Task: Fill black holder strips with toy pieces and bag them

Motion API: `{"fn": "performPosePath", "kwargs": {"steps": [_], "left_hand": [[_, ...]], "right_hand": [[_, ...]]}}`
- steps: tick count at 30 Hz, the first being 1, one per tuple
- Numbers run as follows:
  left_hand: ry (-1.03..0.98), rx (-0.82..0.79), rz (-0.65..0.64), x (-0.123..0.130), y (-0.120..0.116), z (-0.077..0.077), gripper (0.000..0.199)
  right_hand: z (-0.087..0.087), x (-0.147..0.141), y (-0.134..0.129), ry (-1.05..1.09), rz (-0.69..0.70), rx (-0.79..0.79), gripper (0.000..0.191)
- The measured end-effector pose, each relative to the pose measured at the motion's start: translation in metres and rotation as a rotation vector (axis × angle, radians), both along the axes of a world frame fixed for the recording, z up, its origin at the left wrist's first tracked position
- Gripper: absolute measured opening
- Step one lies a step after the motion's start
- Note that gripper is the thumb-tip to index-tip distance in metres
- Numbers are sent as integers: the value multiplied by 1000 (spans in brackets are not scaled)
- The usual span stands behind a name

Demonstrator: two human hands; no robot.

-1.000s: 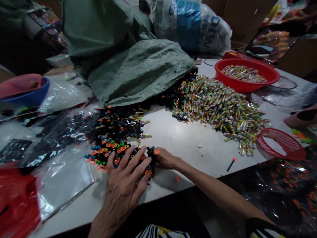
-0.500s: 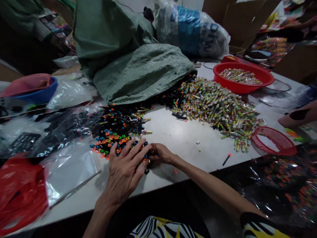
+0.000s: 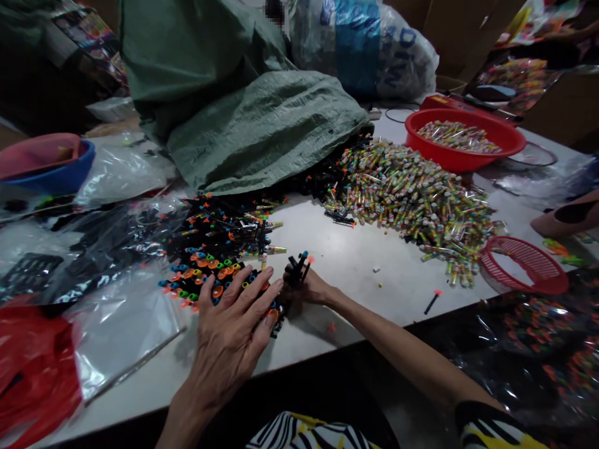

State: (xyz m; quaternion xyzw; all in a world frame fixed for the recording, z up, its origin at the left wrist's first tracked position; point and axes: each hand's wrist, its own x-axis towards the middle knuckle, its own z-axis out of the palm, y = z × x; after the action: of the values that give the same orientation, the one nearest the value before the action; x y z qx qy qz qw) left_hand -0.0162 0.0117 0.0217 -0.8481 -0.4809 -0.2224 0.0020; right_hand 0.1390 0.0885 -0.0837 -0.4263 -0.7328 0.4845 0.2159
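My left hand (image 3: pixel 231 324) lies with its fingers spread over a bundle of black plastic sticks (image 3: pixel 194 272) with orange, blue, green and yellow round tips. Just right of it, my right hand (image 3: pixel 312 288) is closed around a few black sticks (image 3: pixel 296 268), which point up; one has an orange cup-shaped end. The fingers of that hand are partly hidden behind these sticks. More loose black pieces (image 3: pixel 224 218) lie heaped behind the bundle. A single black stick with an orange end (image 3: pixel 432 302) rests alone on the white table (image 3: pixel 346 252).
A large heap of small clear tubes with yellow-green contents (image 3: pixel 412 193) covers the right back. Beyond are a red basin (image 3: pixel 461 159) and a pink basket (image 3: pixel 524 265). A green sack (image 3: pixel 266 131) stands behind; plastic bags (image 3: pixel 126 324) and a red bag (image 3: pixel 37 368) lie left.
My right hand has lifted a few black sticks beside the bundle, tilting them up into view. My left hand stays on the bundle. The view has shifted slightly.
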Motion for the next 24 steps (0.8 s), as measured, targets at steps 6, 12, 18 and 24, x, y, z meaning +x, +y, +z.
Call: {"fn": "performPosePath", "kwargs": {"steps": [6, 12, 18, 24], "left_hand": [[27, 10, 13, 0, 0, 1, 39], [25, 31, 17, 1, 1, 2, 36], [23, 19, 13, 0, -1, 2, 35], [-13, 12, 19, 0, 0, 1, 34]], "right_hand": [[21, -13, 8, -482, 242, 258, 15], [31, -40, 54, -537, 6, 87, 22], [21, -28, 53, -460, -154, -62, 22], [13, 24, 11, -71, -94, -331, 6]]}}
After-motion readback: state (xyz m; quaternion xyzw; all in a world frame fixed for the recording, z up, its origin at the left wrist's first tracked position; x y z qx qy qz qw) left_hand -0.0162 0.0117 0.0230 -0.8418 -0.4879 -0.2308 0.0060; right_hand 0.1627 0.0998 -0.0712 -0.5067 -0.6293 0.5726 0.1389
